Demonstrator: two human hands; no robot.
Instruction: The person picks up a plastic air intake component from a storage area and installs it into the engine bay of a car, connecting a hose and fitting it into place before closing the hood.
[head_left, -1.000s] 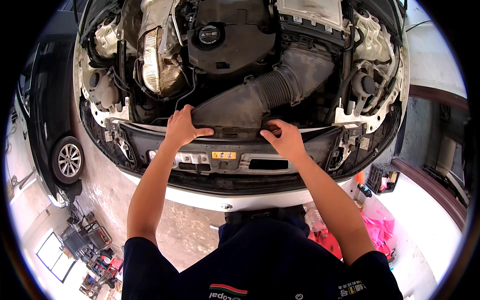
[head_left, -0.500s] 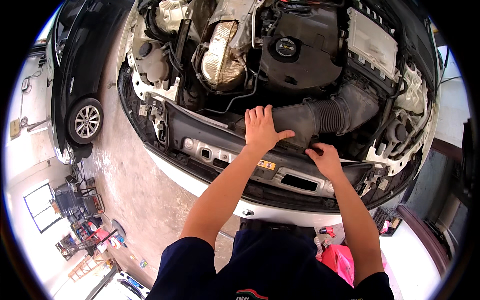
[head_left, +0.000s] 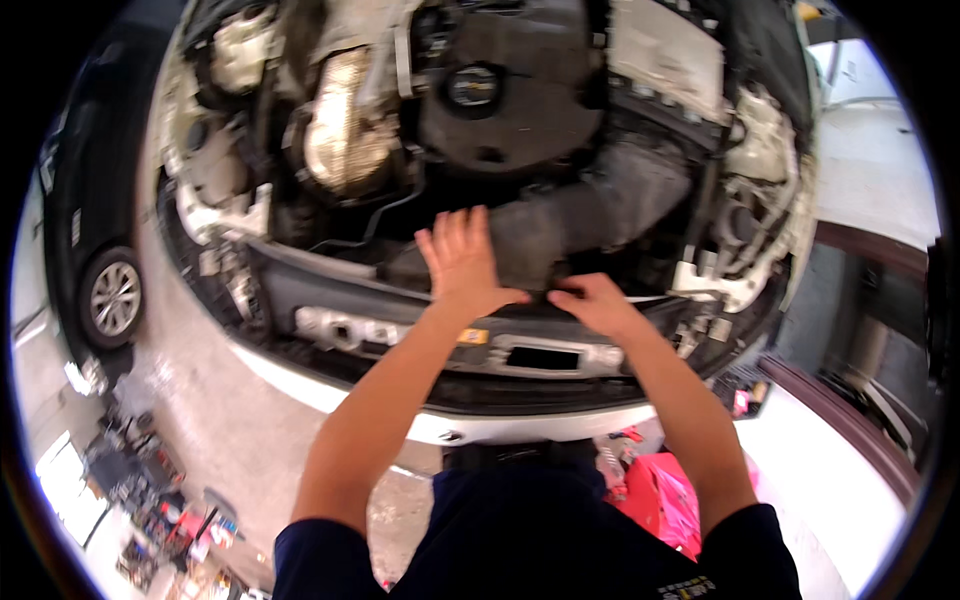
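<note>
My left hand (head_left: pixel 465 268) lies on the front end of a black plastic air intake duct (head_left: pixel 525 225), its fingers spread and its thumb pointing toward the other hand. Beside it, my right hand (head_left: pixel 598 305) is at the duct's lower front edge, near the front crossmember. Its fingers are curled, with thumb and forefinger close together; what they pinch is too small and blurred to make out. The duct's ribbed section bends right, toward the pale-topped box (head_left: pixel 668 55). Behind the duct stands the black engine cover (head_left: pixel 525 115) with its round oil cap (head_left: pixel 473 88).
A silvery heat shield (head_left: pixel 345 130) and a pale reservoir (head_left: pixel 215 172) lie left in the engine bay. The white front bumper (head_left: pixel 500 428) runs before my body. Left stands a dark car (head_left: pixel 90 200); a pink bag (head_left: pixel 665 500) is at lower right.
The view has shifted and blurred, so the engine bay now sits further left in the picture. Both hands stay at the duct's front end, with my left fingers spread a little wider.
</note>
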